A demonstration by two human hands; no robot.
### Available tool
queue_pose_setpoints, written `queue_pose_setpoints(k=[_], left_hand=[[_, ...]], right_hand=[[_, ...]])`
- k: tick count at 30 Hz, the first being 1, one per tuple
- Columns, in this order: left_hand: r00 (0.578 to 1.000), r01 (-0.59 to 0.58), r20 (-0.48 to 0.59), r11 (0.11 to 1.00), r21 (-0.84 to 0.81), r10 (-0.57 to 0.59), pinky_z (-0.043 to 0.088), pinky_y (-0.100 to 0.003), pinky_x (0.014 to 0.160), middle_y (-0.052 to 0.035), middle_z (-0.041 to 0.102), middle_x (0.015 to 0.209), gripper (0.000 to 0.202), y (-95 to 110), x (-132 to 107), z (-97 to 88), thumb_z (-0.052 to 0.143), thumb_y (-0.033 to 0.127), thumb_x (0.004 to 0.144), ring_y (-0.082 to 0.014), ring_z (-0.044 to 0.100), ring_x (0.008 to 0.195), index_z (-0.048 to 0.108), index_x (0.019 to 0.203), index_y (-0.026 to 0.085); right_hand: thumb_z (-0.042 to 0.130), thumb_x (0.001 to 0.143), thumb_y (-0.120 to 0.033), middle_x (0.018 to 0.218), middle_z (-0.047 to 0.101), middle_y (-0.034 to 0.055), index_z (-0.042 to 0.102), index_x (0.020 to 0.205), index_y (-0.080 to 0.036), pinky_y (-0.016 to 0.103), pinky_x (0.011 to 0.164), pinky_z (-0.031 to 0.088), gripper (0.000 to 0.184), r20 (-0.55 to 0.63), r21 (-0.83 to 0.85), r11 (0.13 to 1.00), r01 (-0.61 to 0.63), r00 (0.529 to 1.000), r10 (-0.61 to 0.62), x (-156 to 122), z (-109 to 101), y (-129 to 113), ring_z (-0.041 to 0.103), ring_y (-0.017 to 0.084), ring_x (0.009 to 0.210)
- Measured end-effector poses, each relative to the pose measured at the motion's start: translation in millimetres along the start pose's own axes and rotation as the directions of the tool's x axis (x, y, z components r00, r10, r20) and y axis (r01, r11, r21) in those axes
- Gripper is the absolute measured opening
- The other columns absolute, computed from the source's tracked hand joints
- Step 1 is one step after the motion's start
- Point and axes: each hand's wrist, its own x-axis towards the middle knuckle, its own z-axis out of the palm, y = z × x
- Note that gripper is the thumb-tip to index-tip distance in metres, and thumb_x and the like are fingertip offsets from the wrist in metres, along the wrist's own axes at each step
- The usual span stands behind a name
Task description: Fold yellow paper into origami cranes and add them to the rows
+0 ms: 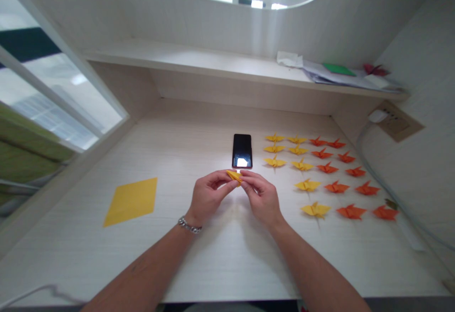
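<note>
A small folded piece of yellow origami paper (pixel 234 176) is pinched between both hands above the middle of the desk. My left hand (pixel 210 191), with a chain bracelet (pixel 190 226) at its wrist, grips it from the left. On its other side my right hand (pixel 262 197) holds it with thumb and fingertips. Parts of the folded paper are hidden by the fingers. Just beyond the hands lies a black phone (pixel 242 151). To the left, a flat yellow paper sheet (pixel 131 200) rests on the desk.
Several yellow paper cranes (pixel 307 185) and several orange paper cranes (pixel 351 211) stand in rows at the right. A cable (pixel 386 186) runs from a wall socket (pixel 396 120) down the right side. Papers (pixel 341 76) lie on the shelf (pixel 213 68) above the desk.
</note>
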Motion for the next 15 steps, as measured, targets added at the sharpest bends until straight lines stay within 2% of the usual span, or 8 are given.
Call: queue_pose_setpoints(k=[7, 12, 15], left_hand=[[0.994, 0.094, -0.047, 0.994, -0.046, -0.096, 0.054, -0.035, 0.082, -0.0082, 0.072, 0.091, 0.021, -6.7, 0.4, -1.7, 0.076, 0.025, 0.068, -0.0220, 0.068, 0.085, 0.068, 0.085, 0.014], [0.992, 0.118, -0.051, 0.993, -0.012, -0.118, 0.055, -0.031, 0.074, -0.0048, 0.070, 0.081, 0.018, -8.2, 1.8, -2.7, 0.075, 0.026, 0.069, -0.0193, 0.067, 0.076, 0.067, 0.080, 0.015], [0.991, 0.130, -0.014, 0.991, 0.012, -0.130, 0.055, -0.029, 0.069, -0.0041, 0.069, 0.077, 0.017, -7.2, 1.8, -2.0, 0.075, 0.026, 0.069, -0.0180, 0.066, 0.072, 0.066, 0.079, 0.015]], right_hand=[[0.062, 0.081, -0.028, 0.097, 0.068, 0.0073, 0.071, 0.088, -0.021, 0.034, 0.080, 0.051, 0.014, -0.030, 0.115, 0.986, -0.124, 0.991, 0.128, 1.4, 1.2, 9.2, 0.063, 0.022, 0.091], [0.067, 0.075, -0.028, 0.081, 0.068, 0.0041, 0.068, 0.086, -0.019, 0.032, 0.072, 0.051, 0.014, 0.064, 0.247, 0.927, -0.283, 0.959, 0.276, 1.7, 1.9, 17.1, 0.064, 0.019, 0.077], [0.069, 0.073, -0.029, 0.078, 0.068, 0.0032, 0.067, 0.083, -0.018, 0.031, 0.069, 0.051, 0.015, 0.101, 0.269, 0.910, -0.315, 0.949, 0.299, 1.9, 2.6, 15.0, 0.064, 0.018, 0.072]])
